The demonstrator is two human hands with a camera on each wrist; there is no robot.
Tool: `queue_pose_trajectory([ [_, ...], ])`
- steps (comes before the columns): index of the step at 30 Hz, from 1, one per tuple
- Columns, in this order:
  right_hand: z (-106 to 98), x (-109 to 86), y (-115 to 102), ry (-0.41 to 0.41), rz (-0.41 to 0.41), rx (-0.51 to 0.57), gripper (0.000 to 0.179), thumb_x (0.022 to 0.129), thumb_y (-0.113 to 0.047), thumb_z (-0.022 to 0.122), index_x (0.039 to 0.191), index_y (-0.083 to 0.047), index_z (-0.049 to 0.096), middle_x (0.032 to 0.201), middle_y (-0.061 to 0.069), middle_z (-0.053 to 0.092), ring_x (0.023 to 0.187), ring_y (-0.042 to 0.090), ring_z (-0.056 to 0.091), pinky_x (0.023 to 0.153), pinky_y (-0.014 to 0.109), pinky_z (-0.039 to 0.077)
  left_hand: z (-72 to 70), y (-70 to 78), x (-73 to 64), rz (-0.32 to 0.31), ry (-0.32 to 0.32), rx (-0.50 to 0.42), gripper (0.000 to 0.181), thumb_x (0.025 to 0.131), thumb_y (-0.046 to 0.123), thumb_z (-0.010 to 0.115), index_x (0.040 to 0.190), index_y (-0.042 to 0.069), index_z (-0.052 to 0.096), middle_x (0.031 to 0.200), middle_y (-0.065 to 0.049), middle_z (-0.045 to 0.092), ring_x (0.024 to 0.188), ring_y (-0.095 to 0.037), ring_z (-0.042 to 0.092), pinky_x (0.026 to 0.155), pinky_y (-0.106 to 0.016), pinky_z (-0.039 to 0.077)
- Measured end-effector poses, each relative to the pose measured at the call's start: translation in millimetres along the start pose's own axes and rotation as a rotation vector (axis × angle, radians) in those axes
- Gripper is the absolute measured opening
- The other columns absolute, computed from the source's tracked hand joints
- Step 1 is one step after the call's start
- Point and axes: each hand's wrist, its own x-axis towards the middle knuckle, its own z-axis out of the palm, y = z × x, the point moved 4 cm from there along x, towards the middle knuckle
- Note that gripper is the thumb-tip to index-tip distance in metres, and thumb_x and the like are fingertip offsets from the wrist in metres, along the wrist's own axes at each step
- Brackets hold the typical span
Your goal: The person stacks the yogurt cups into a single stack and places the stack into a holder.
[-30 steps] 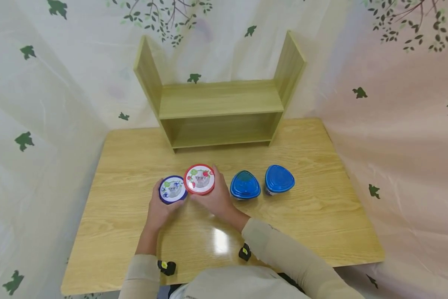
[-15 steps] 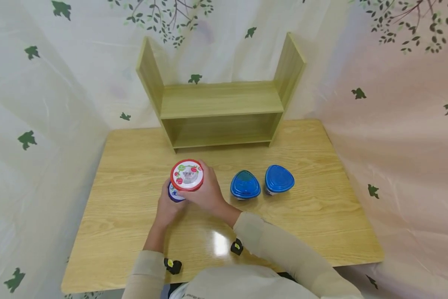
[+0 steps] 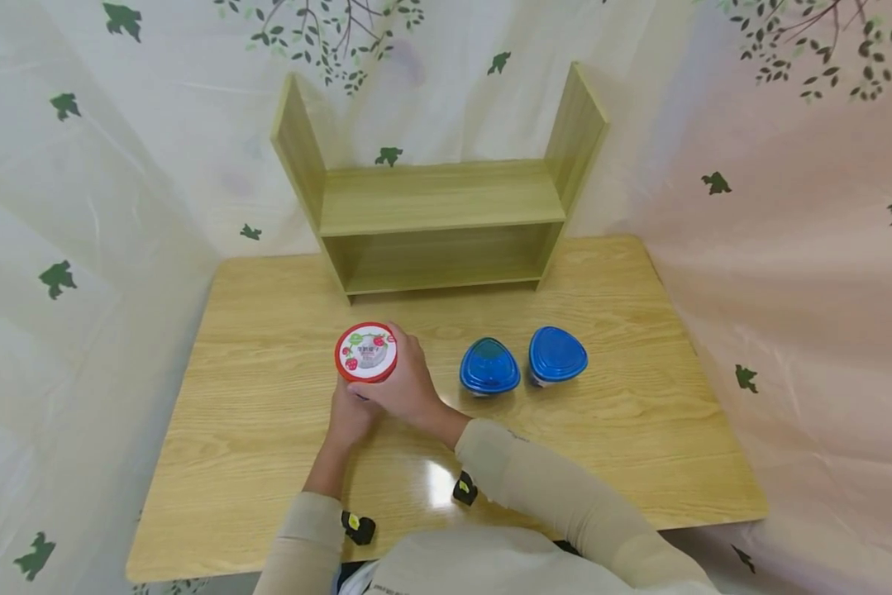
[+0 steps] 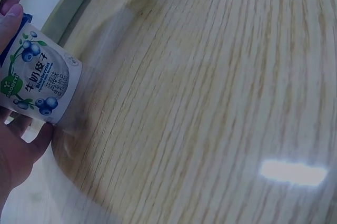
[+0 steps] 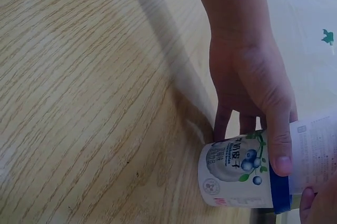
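Note in head view: red-lidded cup (image 3: 366,352) clasped in curled right hand (image 3: 410,382). See blueberry label (image 4: 38,76) only in wrist views, on blue-lidded cup (image 5: 237,171) beneath, upright at surface (image 5: 95,103), clasped in curled left hand (image 5: 255,84).

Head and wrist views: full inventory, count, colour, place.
Table: 1, light wood, centre
Shelf: 1, light wood, table's back
Blueberry tub: 1, white, blue lid, left of centre
Red-lidded tub: 1, white and red, above blueberry tub
Blue-lidded tubs: 2, blue and whitish, right of centre
Backdrop: 1, pale, green-printed, around table
Shirt: 1, pale beige, near edge
Sleeves: 2, beige, near side
Small devices: 2, black and yellow, beside sleeves
Left hand: 1, holding blueberry tub
Right hand: 1, holding red-lidded tub
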Motion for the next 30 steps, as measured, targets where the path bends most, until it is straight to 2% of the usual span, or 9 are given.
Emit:
queue_pose_trajectory([
  [5,-1,0.2,3,-0.001,-0.022,-0.025,0.112,0.066,-0.043,0.094,0.156,-0.020,0.031,0.129,0.005,0.049,0.114,0.017,0.049,0.092,0.039,0.050,2.9,-1.3,-0.7,0.008,0.002,0.022,0.084,0.075,-0.004,0.077,0.145,-0.005,0.032,0.138,-0.024,0.050,0.130,-0.035,0.048,0.112,-0.049,0.037],
  [10,-3,0.0,2,-0.024,-0.006,-0.042,0.116,0.067,-0.045,0.093,0.158,-0.020,0.026,0.132,0.007,0.049,0.117,0.019,0.049,0.092,0.041,0.051,3.8,0.3,-0.7,0.021,-0.004,0.029,0.086,0.077,-0.002,0.080,0.146,-0.006,0.030,0.139,-0.027,0.049,0.131,-0.039,0.048,0.112,-0.051,0.037],
  [12,-4,-0.3,2,-0.043,0.015,-0.054,0.121,0.066,-0.047,0.093,0.160,-0.022,0.021,0.136,0.007,0.048,0.121,0.021,0.049,0.094,0.045,0.051,3.4,0.2,-0.6,0.008,-0.006,0.034,0.086,0.077,-0.001,0.081,0.146,-0.007,0.030,0.140,-0.027,0.048,0.132,-0.040,0.047,0.112,-0.052,0.037],
  [16,-12,-3.2,3,-0.088,0.059,-0.058,0.130,0.066,-0.049,0.093,0.163,-0.027,0.008,0.150,0.007,0.042,0.134,0.026,0.044,0.104,0.052,0.046,1.4,-3.6,-1.5,-0.062,0.006,-0.011,0.087,0.079,0.003,0.082,0.148,-0.005,0.030,0.143,-0.026,0.047,0.136,-0.038,0.043,0.115,-0.051,0.033],
  [19,-30,-8.5,4,-0.104,0.051,-0.034,0.126,0.069,-0.045,0.093,0.163,-0.028,0.010,0.156,0.006,0.036,0.142,0.029,0.038,0.109,0.055,0.040,0.1,-6.9,-3.1,-0.100,0.026,-0.070,0.091,0.079,0.011,0.086,0.150,0.001,0.031,0.145,-0.022,0.047,0.137,-0.035,0.043,0.117,-0.049,0.030],
  [24,-81,-23.7,16,-0.072,-0.037,-0.017,0.108,0.076,-0.040,0.089,0.160,-0.028,0.022,0.158,-0.001,0.036,0.145,0.029,0.033,0.112,0.060,0.034,2.9,-9.1,-5.3,-0.116,0.017,-0.123,0.101,0.073,0.018,0.093,0.152,0.010,0.031,0.146,-0.014,0.047,0.137,-0.029,0.043,0.116,-0.050,0.031],
  [27,-110,-31.5,33,-0.059,-0.059,-0.071,0.103,0.080,-0.044,0.085,0.160,-0.031,0.022,0.161,-0.006,0.032,0.148,0.026,0.029,0.114,0.059,0.031,4.2,-8.7,-5.1,-0.138,0.005,-0.127,0.102,0.073,0.016,0.093,0.153,0.012,0.029,0.147,-0.011,0.046,0.138,-0.028,0.041,0.117,-0.050,0.030],
  [30,-129,-36.2,50,-0.055,-0.064,-0.115,0.101,0.083,-0.042,0.084,0.161,-0.029,0.021,0.164,-0.004,0.026,0.151,0.027,0.023,0.115,0.060,0.028,4.5,-8.5,-3.6,-0.169,-0.011,-0.116,0.103,0.075,0.017,0.091,0.155,0.014,0.026,0.150,-0.010,0.043,0.141,-0.028,0.039,0.118,-0.050,0.028],
])
